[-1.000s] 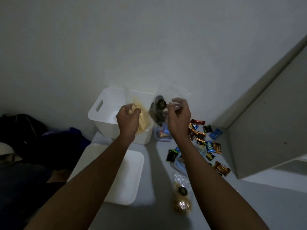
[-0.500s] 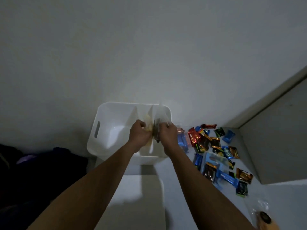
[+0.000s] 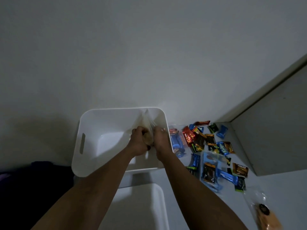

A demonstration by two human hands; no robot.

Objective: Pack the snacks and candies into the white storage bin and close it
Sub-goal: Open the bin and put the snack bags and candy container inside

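We pressed clear snack bags into the white bin, in a dim room with a plain grey wall.

Dark cloth (image 3: 33, 180) lay far left; on the pale surface (image 3: 174, 188) the white storage bin (image 3: 83, 123) stood, lid (image 3: 141, 206) nearer us. Our left hand (image 3: 138, 143) and right hand (image 3: 162, 140) each curled closed on the clear snack bags (image 3: 146, 123) inside the bin; wrapped candies (image 3: 209, 146) lay scattered to the right.

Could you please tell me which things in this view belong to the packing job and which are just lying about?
Part of the job:
- white storage bin
- its lid
- clear snack bags held by the left hand and right hand
- loose candies
- bagged snack

Just lying about:
- dark cloth
- grey panel
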